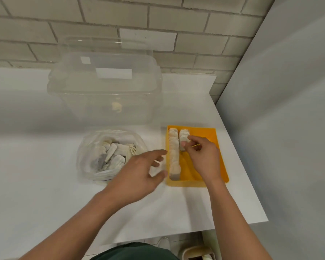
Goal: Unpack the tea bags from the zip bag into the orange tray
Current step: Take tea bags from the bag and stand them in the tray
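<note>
The room is lit softly and rather dimly, so the white surface (36,166) reads grey. Light seems to come from overhead, though I cannot be sure. Shadows are faint: a pale one lies around the foot of the clear box (105,87), and another under the forearms. Small glints sit on the box's far lid edge. The left grip (139,171) is smeared at the fingers. The tea bags (174,152) in the orange tray (214,139) look soft. The brick wall (195,44) bows toward the edges.
</note>
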A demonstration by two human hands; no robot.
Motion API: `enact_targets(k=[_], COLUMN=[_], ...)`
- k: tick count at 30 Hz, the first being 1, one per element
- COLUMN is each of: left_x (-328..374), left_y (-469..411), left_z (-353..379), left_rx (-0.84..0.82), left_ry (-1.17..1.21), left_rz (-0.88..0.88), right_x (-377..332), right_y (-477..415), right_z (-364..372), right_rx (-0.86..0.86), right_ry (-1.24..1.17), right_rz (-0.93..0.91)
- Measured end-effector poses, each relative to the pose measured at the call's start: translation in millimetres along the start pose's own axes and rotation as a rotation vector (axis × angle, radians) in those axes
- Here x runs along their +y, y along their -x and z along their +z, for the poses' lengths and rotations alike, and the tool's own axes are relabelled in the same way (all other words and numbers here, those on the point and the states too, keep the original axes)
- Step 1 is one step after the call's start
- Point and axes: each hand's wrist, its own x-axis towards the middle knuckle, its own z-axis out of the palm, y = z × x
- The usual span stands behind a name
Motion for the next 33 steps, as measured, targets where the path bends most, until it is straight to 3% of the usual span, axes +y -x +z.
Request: enact_targets(k=[5,9,14,18,22,26,33], left_x=[-57.1,-107.7,-144.5,-149.7,-146.3,-149.4,-158.1], left_y=[16.1,21.4,20.4,22.4,25.2,28.5,35.7], left_z=[-44.8,-66.5,-73.3,-75.9,-80.2,-75.2,-73.0], left_rx=[0.441,0.54,0.369,0.133,0.191,0.168,0.063], left_ry=[-0.169,-0.284,-0.46,-0.37,-0.16,-0.137,-0.184], left_rz=[-0.037,-0.191,-0.214,-0.336,-0.268,-0.153,-0.106], right_x=[-53.2,-84.2,-102.3,-99.0,-91.7,-95.5,-105.6], right_y=[44.0,64.8,69.8,67.1,66.8,66.0,52.3], right_z=[26.0,66.6,97.4,109.5,112.4,116.3,129.7], right_rx=[-0.041,-0.25,-0.406,-0.507,-0.454,-0.42,-0.707], right_ry=[-0.141,-0.05,0.319,0.588,0.586,0.54,0.612], right_rz=[-0.219,-0.411,-0.475,-0.408,-0.276,-0.207,-0.208])
